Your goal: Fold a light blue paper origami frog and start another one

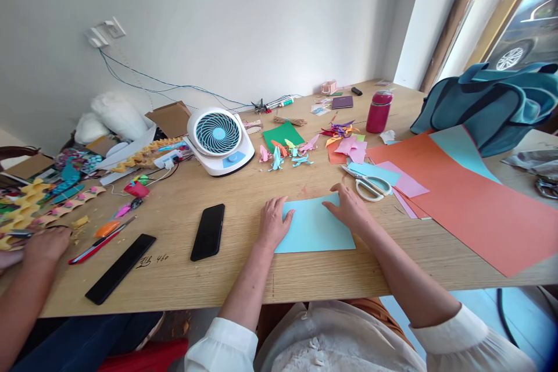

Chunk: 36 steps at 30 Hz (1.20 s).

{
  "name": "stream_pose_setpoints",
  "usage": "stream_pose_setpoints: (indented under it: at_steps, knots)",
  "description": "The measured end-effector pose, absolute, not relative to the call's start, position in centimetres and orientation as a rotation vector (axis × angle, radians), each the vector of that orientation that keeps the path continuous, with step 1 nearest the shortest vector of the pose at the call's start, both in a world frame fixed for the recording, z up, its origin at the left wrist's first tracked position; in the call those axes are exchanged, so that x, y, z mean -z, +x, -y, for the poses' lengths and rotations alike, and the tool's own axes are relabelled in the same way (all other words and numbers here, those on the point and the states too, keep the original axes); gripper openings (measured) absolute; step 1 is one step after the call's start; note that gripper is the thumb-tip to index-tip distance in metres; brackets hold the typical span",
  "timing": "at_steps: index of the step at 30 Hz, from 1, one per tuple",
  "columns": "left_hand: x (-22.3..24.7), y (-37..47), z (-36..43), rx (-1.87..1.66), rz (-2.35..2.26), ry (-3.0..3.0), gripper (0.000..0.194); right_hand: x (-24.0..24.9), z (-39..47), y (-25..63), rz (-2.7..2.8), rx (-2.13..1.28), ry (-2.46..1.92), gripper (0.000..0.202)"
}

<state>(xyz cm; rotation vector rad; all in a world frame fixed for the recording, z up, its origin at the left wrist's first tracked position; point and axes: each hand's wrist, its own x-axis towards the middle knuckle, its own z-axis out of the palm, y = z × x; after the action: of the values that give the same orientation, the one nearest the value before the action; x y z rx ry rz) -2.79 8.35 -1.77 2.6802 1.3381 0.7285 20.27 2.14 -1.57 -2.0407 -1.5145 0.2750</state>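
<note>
A light blue sheet of paper (317, 229) lies flat on the wooden table in front of me. My left hand (274, 222) rests on its left edge, fingers pointing away from me and the thumb lying apart on the paper. On the upper right part of the sheet is my right hand (347, 207), its thumb spread from the fingers and its fingertips at the far right corner. Neither hand visibly grips anything. White-handled scissors (370, 187) lie just beyond my right hand, partly under small blue paper.
A fan (220, 140), small folded paper figures (277, 158) and a pink bottle (379, 111) stand farther back. Orange paper (471, 203) and a teal bag (479, 107) are at right. At left are a phone (208, 232), a black bar (121, 269) and another person's hand (47, 243).
</note>
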Motion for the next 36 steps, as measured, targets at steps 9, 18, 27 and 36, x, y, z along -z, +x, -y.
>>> stream_pose_setpoints:
  at_steps: [9, 18, 27, 36]
  knots:
    - [2.0, -3.4, -9.5, -1.255, -1.256, 2.240, 0.049, 0.0, -2.2, 20.4, 1.369, -0.585, -1.638, 0.051]
    - [0.4, -4.3, -9.2, -1.147, -0.807, 1.165, 0.043, -0.8, -2.1, 20.7, 1.043, -0.957, -1.093, 0.052]
    - [-0.2, -4.4, -8.1, -1.167, -0.776, 1.195, 0.033, -1.3, -1.7, 20.5, 0.913, -0.988, -1.006, 0.041]
    - [-0.5, -4.2, -7.8, -1.097, -0.784, 1.345, 0.027, -1.0, -2.0, 20.9, 0.772, -0.957, -0.992, 0.037]
